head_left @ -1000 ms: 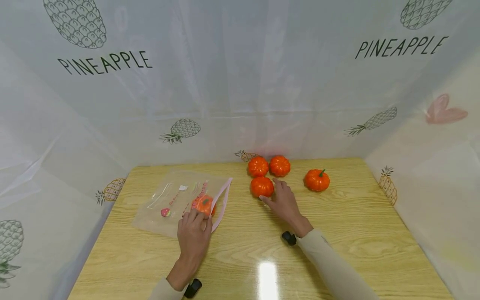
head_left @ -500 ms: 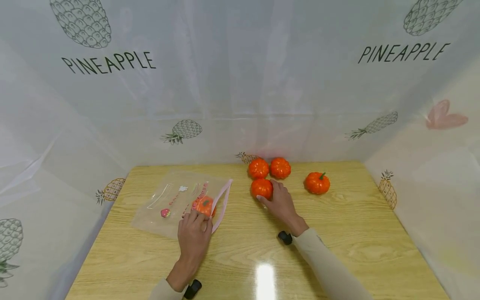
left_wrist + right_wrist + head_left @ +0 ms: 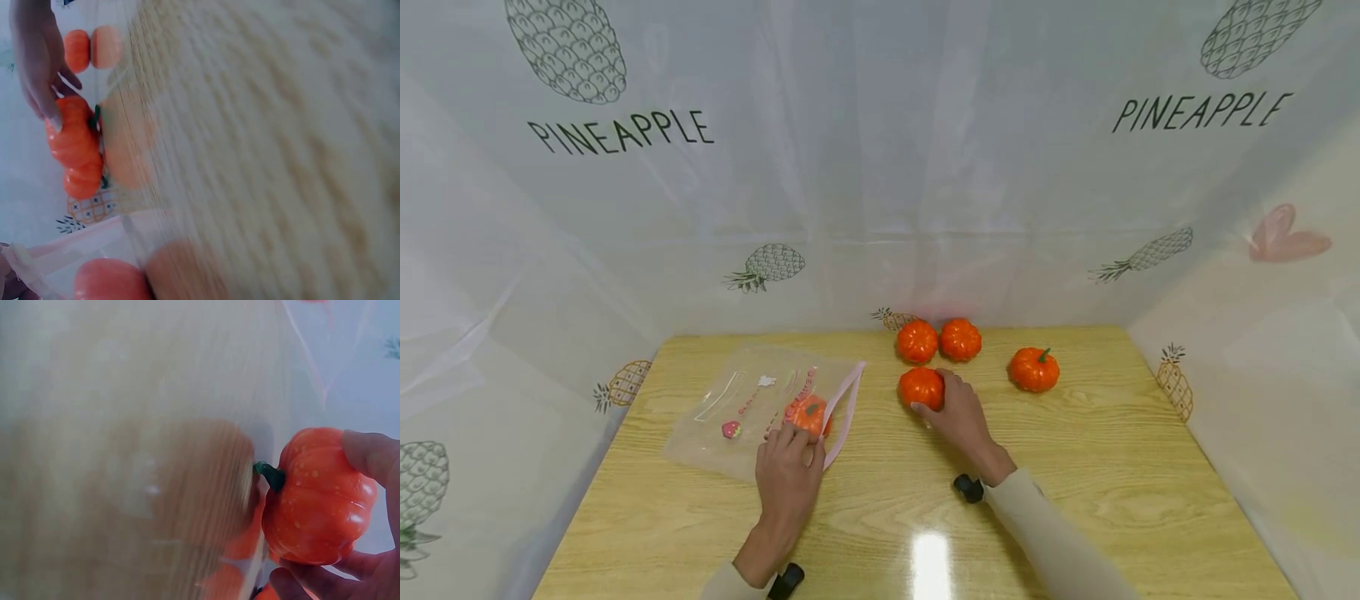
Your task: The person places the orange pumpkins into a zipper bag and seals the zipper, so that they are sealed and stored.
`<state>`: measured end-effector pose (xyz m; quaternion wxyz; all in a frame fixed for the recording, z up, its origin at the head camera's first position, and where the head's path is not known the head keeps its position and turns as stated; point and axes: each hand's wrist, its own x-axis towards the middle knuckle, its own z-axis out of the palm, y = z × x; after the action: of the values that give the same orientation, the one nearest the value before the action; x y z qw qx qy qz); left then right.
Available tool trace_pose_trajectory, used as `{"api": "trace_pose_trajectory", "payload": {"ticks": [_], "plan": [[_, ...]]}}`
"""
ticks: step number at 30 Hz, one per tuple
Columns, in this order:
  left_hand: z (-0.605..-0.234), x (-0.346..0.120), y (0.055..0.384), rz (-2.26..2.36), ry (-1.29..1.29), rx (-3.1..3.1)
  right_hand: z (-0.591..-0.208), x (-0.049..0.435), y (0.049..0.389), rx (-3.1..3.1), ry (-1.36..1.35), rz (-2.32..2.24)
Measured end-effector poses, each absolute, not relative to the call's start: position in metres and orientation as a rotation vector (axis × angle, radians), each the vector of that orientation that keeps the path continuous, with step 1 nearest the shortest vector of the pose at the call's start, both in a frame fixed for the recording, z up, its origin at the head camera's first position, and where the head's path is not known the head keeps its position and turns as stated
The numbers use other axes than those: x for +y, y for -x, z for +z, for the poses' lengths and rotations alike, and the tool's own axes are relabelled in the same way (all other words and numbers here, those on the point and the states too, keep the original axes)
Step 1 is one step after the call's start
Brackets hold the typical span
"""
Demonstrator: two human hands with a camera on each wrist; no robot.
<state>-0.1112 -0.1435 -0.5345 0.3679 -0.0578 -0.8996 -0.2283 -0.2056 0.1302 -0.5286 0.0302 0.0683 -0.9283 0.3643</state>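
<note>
Both slvs (image 3: 1056, 537) beige, w/ blk wrist cams (image 3: 967, 488).

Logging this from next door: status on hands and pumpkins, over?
Left hand pinching bag by its rim, one pumpkin inside. Right hand gripping second pumpkin. Loose pumpkins beyond and right; none between held one and bag.

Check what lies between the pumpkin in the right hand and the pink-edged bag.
Only bare tabletop shows between the pumpkin in the right hand and the bag, in the head view.
</note>
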Motion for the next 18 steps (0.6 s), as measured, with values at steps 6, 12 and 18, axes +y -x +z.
{"api": "trace_pose_trajectory", "payload": {"ticks": [6, 12, 18], "plan": [[-0.537, -0.144, 0.111, -0.591, 0.148, -2.306, -0.529, 0.124, 0.183, -2.836, -0.236, 1.186], [-0.538, -0.143, 0.111, -0.593, 0.146, -2.306, -0.529, 0.114, 0.165, -2.815, -0.316, 1.2], [-0.536, -0.142, 0.11, -0.591, 0.133, -2.319, -0.525, 0.102, 0.153, -2.79, -0.442, 1.218]]}}
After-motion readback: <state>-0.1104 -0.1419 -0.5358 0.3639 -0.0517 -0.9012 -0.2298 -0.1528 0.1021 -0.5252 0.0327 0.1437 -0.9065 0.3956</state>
